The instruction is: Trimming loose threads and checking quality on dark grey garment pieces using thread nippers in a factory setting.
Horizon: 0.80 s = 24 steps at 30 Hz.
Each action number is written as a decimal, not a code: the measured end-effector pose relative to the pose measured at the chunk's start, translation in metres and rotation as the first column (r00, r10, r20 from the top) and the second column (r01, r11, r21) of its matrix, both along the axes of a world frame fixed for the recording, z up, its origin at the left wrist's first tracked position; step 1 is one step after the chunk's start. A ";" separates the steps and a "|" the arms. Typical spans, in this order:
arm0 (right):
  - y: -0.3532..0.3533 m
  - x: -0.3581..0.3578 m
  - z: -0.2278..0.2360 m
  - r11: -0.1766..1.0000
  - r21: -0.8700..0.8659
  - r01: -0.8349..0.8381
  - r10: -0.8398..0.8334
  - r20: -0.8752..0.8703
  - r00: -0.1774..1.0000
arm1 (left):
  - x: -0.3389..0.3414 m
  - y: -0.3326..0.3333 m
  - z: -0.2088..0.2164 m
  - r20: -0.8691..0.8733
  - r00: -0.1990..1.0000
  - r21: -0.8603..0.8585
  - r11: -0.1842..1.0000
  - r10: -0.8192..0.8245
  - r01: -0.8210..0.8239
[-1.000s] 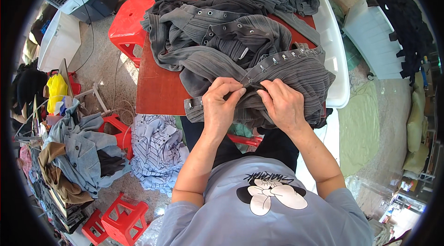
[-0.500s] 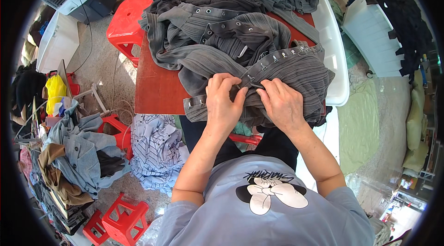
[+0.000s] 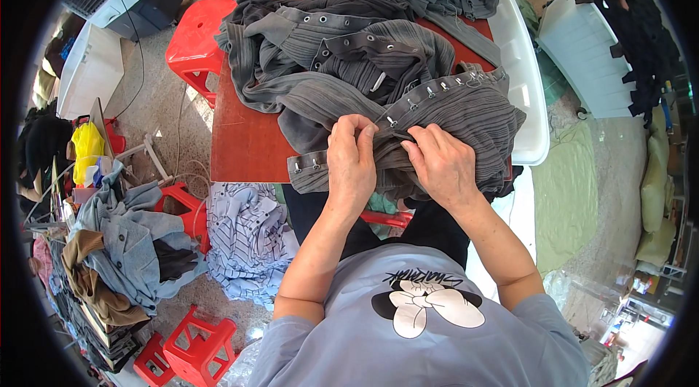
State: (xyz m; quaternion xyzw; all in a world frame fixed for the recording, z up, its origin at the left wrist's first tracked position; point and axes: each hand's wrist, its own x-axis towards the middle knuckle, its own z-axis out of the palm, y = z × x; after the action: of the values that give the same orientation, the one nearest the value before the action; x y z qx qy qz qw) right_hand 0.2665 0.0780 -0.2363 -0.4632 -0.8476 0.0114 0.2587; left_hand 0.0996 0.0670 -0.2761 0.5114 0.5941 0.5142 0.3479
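Seen from above at a red table (image 3: 244,147): grey garment (image 3: 451,114) with a snap placket (image 3: 408,107), spread at the near edge, partly over a white tub (image 3: 520,74). Both hands pinched shut on the placket, side by side near its middle. Left hand (image 3: 351,158) palm down, fingers curled over the strip, thumb tucked beneath. Right hand (image 3: 440,165) just beside, knuckles up, fingertips pressing the fabric edge. Forearms rising from the lower frame, elbows wide, wrists angled inward.

Judged from the layout, work about midway on this piece: metal snaps visible along the strip to the right of the hands and two more at its left end, the stretch under the fingers hidden. Whether those snaps are closed, impossible to tell. More grey garments (image 3: 349,45) heaped behind, apparently waiting. Striped blue cloth (image 3: 244,234) piled on the floor at left, beside red stools (image 3: 193,347).
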 end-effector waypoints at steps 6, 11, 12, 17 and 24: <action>0.001 -0.004 0.007 0.999 -0.031 -0.016 0.014 -0.066 0.998 | 0.002 -0.004 0.003 0.091 0.996 0.018 1.000 0.003 -0.004; -0.001 -0.014 0.014 0.995 -0.034 -0.092 0.091 -0.012 0.996 | -0.005 -0.007 0.006 0.209 0.978 -0.026 0.999 -0.029 0.035; -0.001 -0.016 0.013 0.995 -0.034 -0.092 0.092 -0.012 0.996 | -0.006 -0.007 0.005 0.239 0.970 -0.039 0.998 -0.039 0.050; -0.001 -0.023 0.011 0.996 -0.023 -0.087 0.089 0.119 0.989 | -0.007 -0.008 -0.001 0.314 0.948 -0.019 0.998 -0.054 0.063; -0.001 -0.023 0.010 0.995 -0.007 -0.095 0.095 0.143 0.985 | -0.009 -0.007 -0.005 0.321 0.943 -0.011 0.995 -0.089 0.098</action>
State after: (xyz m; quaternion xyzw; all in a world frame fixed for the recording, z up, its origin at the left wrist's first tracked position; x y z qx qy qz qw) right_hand 0.2431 0.0772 -0.2268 -0.4220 -0.8850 -0.0096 0.1966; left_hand 0.0904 0.0599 -0.2809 0.4442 0.5118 0.5652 0.4705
